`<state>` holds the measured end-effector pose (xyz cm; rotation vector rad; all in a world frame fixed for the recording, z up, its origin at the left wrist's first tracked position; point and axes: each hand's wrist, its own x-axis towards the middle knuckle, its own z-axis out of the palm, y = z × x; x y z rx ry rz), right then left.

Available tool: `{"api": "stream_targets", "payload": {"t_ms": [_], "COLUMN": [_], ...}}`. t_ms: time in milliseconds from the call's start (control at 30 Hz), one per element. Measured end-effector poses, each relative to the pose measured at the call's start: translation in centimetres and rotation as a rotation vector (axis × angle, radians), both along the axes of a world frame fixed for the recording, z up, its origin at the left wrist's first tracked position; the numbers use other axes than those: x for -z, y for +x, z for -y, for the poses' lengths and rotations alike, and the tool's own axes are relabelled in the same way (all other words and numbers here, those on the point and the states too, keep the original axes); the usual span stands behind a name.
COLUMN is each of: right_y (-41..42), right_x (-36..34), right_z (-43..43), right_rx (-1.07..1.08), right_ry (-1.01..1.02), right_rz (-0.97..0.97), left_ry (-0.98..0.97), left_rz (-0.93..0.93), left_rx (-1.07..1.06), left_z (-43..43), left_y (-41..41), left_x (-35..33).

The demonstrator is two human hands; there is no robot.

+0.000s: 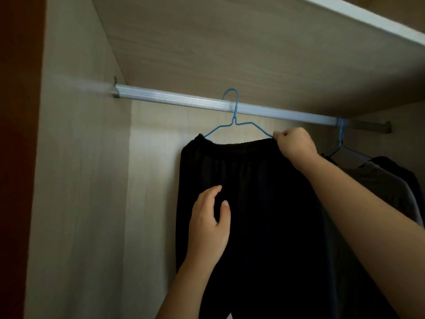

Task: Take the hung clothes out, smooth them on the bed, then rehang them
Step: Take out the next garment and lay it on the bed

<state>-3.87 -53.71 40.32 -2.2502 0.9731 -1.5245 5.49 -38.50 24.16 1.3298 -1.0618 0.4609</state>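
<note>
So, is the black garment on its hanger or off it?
On: the black garment hangs by its waistband from the blue hanger, right hand pinching one end.

**Rail and its load**

A ribbed metal rail (174, 102) spans the wardrobe (80, 157). At the rail's middle hooks a blue wire hanger (234, 117) (carrying a black garment (253, 180)). Near the rail's right end hangs a second hanger (341, 132) with grey clothing (379, 178).

Home wardrobe: hanging rail (184, 102), hangers (234, 120), hung clothes (253, 203).
</note>
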Motion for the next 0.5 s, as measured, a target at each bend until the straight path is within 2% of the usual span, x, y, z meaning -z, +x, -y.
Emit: {"api": "stream_targets", "payload": {"t_ms": [200, 367, 500], "right_y": [-3.6, -8.0, -11.9], "right_x": [-1.0, 2.7, 7.2], "right_z": [0.2, 0.0, -1.7], "right_rx": [-0.022, -0.006, 0.030], "right_ry": [-0.007, 0.019, 0.066], "right_rz": [0.161, 0.212, 0.187], "left_ry": [-0.016, -0.050, -0.079], "left_rz": [0.013, -0.009, 0.142], "left_rx": [-0.017, -0.049, -0.167], "left_z": [-0.5, -0.4, 0.1], "left_y": [0.1, -0.2, -1.2], "left_x": [-0.5, -0.5, 0.2]}}
